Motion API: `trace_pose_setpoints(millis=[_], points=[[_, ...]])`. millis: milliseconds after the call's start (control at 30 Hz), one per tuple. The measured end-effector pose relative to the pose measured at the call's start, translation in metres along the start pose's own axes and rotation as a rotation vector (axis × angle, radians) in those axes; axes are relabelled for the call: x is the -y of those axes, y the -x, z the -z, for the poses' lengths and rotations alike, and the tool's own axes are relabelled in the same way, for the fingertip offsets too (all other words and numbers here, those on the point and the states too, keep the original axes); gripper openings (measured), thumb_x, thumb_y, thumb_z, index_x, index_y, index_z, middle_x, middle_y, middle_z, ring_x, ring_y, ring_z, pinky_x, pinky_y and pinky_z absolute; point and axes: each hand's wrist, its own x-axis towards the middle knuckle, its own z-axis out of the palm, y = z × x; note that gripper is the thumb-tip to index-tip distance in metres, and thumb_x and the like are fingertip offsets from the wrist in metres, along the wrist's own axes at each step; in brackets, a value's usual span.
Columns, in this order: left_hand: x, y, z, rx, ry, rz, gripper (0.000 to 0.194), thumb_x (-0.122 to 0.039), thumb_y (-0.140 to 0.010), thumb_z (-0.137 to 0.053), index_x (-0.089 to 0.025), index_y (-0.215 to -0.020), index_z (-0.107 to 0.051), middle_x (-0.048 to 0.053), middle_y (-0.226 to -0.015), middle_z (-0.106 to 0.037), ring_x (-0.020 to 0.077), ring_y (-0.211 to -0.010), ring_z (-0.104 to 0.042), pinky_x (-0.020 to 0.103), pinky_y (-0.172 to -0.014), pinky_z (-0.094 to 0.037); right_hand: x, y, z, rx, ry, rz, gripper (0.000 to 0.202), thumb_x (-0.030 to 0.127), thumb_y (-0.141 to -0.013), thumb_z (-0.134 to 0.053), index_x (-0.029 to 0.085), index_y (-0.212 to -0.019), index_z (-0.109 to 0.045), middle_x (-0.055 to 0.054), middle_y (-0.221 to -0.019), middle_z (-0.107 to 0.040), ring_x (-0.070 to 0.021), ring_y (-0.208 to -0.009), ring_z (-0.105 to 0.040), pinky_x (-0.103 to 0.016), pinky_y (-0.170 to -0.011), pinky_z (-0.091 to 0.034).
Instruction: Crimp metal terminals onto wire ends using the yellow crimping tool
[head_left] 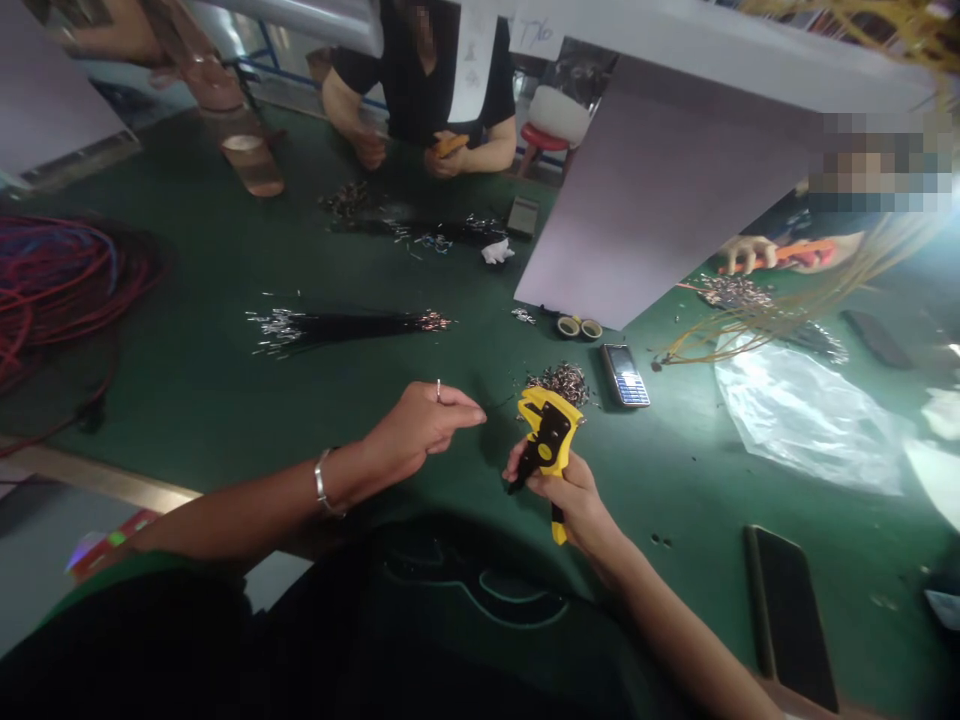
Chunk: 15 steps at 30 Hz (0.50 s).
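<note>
My left hand [421,432], with a ring and a bracelet, is closed in a pinch. From its fingertips a thin dark wire [501,406] seems to run right, faint against the green surface. Yellow and black wire strippers [553,436] are gripped in my right hand [574,492], jaws up and facing left. Whether the jaws touch the wire I cannot tell. Just behind the tool lies a pile of short cut wire ends [564,382]. Beyond my left hand, a bundle of black wires [352,326] with bared ends lies flat across the table.
The green table [210,400] holds coiled red and blue wires [52,290] at left. A keypad phone [624,376], tape rolls [579,328], a plastic bag [806,410] and a smartphone [790,612] lie right. A pale divider panel [637,190] stands beyond; co-workers sit around the table.
</note>
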Motion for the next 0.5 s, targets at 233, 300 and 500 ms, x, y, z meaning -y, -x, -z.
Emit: trace_pose_setpoints(millis=[233, 300, 500], points=[[-0.0020, 0.0000, -0.0055, 0.033, -0.015, 0.023, 0.012, -0.024, -0.069, -0.074, -0.014, -0.067, -0.068, -0.005, -0.044, -0.037, 0.0032, -0.038, -0.025, 0.025, -0.038, -0.011, 0.0014, 0.0002, -0.0011, 0.035, 0.011, -0.043, 0.038, 0.009, -0.058, -0.059, 0.018, -0.096, -0.060, -0.005, -0.090, -0.066, -0.0209, -0.082, -0.060, -0.035, -0.077, -0.047], [-0.0007, -0.0012, -0.0046, 0.023, -0.046, 0.009, 0.012, -0.024, -0.069, -0.074, -0.013, -0.068, -0.069, -0.005, -0.042, -0.036, 0.0034, -0.037, -0.025, 0.024, -0.038, -0.011, 0.0018, -0.0002, -0.0018, 0.040, -0.006, -0.068, 0.041, 0.008, -0.057, -0.058, 0.018, -0.096, -0.059, -0.004, -0.090, -0.067, -0.0214, -0.082, -0.062, -0.036, -0.078, -0.048], [0.0014, -0.0081, 0.0040, 0.005, -0.214, -0.251, 0.006, -0.020, -0.068, -0.069, -0.014, -0.069, -0.072, -0.004, -0.041, -0.046, 0.0047, -0.039, -0.033, 0.021, -0.037, -0.022, 0.0069, 0.0008, -0.0001, 0.065, -0.041, -0.098, 0.043, 0.006, -0.056, -0.056, 0.017, -0.098, -0.060, -0.004, -0.085, -0.068, -0.0209, -0.079, -0.062, -0.036, -0.077, -0.048]])
